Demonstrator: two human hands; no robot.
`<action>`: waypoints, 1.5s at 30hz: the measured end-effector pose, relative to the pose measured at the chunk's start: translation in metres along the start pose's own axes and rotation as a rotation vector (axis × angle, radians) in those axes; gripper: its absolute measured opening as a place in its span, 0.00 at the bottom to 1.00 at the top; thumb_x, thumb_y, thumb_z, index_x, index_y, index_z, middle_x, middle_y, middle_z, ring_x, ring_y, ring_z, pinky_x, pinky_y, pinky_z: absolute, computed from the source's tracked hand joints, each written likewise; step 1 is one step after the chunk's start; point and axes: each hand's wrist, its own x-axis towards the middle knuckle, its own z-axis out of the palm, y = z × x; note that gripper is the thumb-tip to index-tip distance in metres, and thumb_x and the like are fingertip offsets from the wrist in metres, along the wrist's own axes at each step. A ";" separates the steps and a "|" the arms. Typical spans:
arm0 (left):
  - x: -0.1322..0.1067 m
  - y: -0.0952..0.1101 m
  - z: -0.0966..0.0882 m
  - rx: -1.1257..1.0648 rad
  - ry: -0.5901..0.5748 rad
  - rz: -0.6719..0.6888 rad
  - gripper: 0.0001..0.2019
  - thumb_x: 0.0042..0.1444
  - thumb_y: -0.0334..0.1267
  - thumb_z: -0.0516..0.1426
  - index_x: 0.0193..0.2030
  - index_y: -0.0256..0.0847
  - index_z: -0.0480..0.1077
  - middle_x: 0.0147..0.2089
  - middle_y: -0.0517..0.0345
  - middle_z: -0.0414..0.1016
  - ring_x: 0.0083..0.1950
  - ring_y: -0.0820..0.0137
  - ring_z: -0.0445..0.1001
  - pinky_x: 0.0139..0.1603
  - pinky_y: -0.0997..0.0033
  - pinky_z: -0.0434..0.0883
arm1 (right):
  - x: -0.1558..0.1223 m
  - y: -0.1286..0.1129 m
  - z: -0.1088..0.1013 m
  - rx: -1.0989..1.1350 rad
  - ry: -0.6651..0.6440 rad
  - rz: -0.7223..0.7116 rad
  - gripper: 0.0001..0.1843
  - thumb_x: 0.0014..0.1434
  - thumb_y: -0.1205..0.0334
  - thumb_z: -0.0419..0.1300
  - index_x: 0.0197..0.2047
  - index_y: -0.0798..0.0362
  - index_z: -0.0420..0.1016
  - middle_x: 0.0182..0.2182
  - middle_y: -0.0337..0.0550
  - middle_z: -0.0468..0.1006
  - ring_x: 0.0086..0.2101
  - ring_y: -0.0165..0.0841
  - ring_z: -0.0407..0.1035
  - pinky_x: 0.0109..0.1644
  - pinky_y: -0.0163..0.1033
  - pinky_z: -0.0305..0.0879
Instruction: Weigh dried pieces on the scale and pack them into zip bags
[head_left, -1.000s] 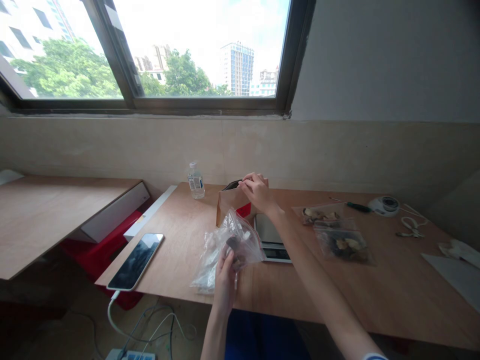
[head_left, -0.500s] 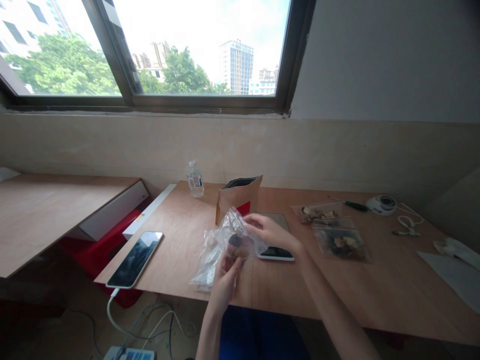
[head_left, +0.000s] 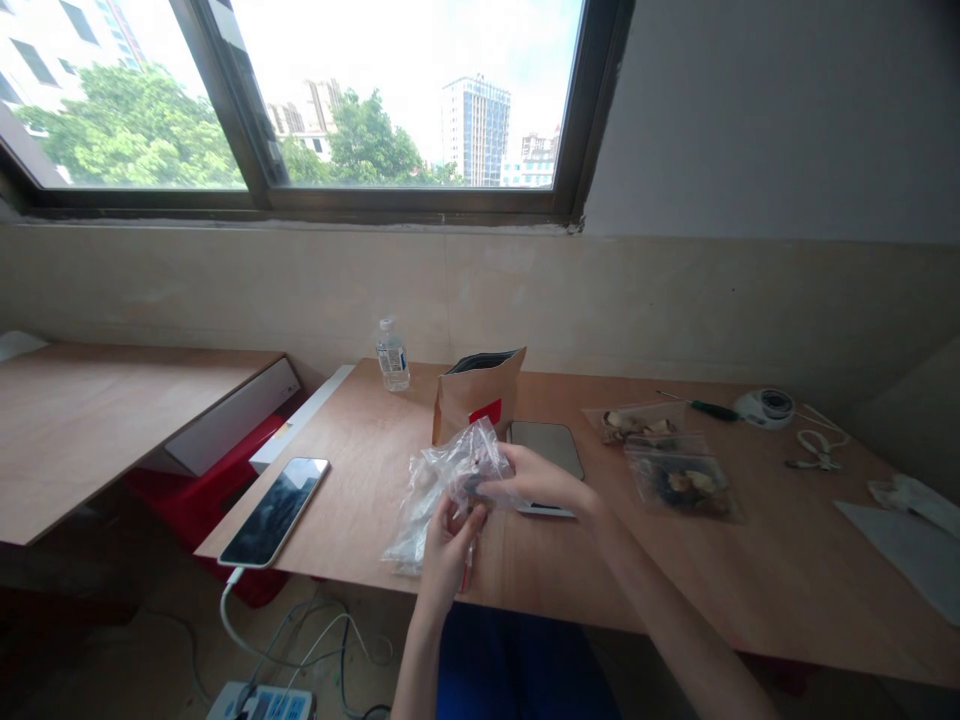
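Note:
Both my hands hold a clear plastic bag (head_left: 450, 472) with something dark inside, just above the front of the wooden table (head_left: 750, 560). My left hand (head_left: 444, 550) grips the bag from below, fingers curled. My right hand (head_left: 534, 478) pinches its right side. More clear bags lie crumpled under it. Behind stands an open brown paper pouch (head_left: 477, 398) with a red label. A small digital scale (head_left: 547, 448) lies flat right of the pouch, partly hidden by my right hand.
A phone (head_left: 274, 510) on a white cable lies at the table's left corner. A small water bottle (head_left: 391, 356) stands by the wall. Two filled clear bags (head_left: 671, 465), a screwdriver (head_left: 705, 408), a tape roll (head_left: 765, 406) and scissors (head_left: 817, 450) lie on the right.
My right hand left the top of the brown pouch and came down to the clear bag. Both hands now hold the bag, lifted slightly.

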 end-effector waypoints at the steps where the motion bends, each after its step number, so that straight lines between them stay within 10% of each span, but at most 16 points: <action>1: 0.000 0.001 0.001 0.003 0.015 -0.001 0.18 0.47 0.38 0.62 0.47 0.41 0.70 0.49 0.53 0.75 0.52 0.60 0.72 0.53 0.64 0.67 | 0.000 0.000 0.000 0.010 0.014 -0.001 0.25 0.46 0.54 0.66 0.46 0.57 0.71 0.41 0.46 0.76 0.39 0.37 0.71 0.42 0.39 0.66; 12: 0.002 -0.004 -0.003 -0.033 0.235 0.012 0.13 0.48 0.42 0.62 0.37 0.36 0.72 0.35 0.55 0.77 0.39 0.68 0.76 0.41 0.72 0.72 | -0.001 0.008 -0.004 -0.056 0.094 0.014 0.18 0.45 0.50 0.67 0.29 0.56 0.68 0.25 0.36 0.69 0.27 0.28 0.64 0.32 0.33 0.61; 19: 0.001 0.003 -0.001 -0.261 0.105 -0.044 0.22 0.47 0.39 0.62 0.51 0.39 0.71 0.53 0.47 0.72 0.56 0.58 0.69 0.53 0.62 0.67 | 0.000 0.018 -0.008 -0.044 0.065 -0.041 0.20 0.49 0.47 0.63 0.38 0.54 0.71 0.31 0.39 0.73 0.29 0.30 0.67 0.33 0.34 0.62; 31: 0.000 0.000 -0.002 -0.060 0.213 0.026 0.18 0.45 0.38 0.64 0.44 0.39 0.71 0.32 0.60 0.74 0.37 0.71 0.74 0.42 0.73 0.70 | -0.003 0.007 -0.001 -0.157 0.095 -0.106 0.17 0.51 0.49 0.63 0.38 0.53 0.74 0.33 0.40 0.76 0.34 0.34 0.70 0.41 0.38 0.64; 45: -0.002 0.001 0.001 0.069 0.255 0.069 0.14 0.46 0.40 0.63 0.40 0.37 0.71 0.36 0.54 0.77 0.40 0.67 0.74 0.43 0.70 0.69 | -0.001 0.013 0.001 -0.254 0.104 -0.130 0.17 0.52 0.48 0.61 0.38 0.53 0.76 0.34 0.42 0.77 0.35 0.36 0.70 0.40 0.38 0.64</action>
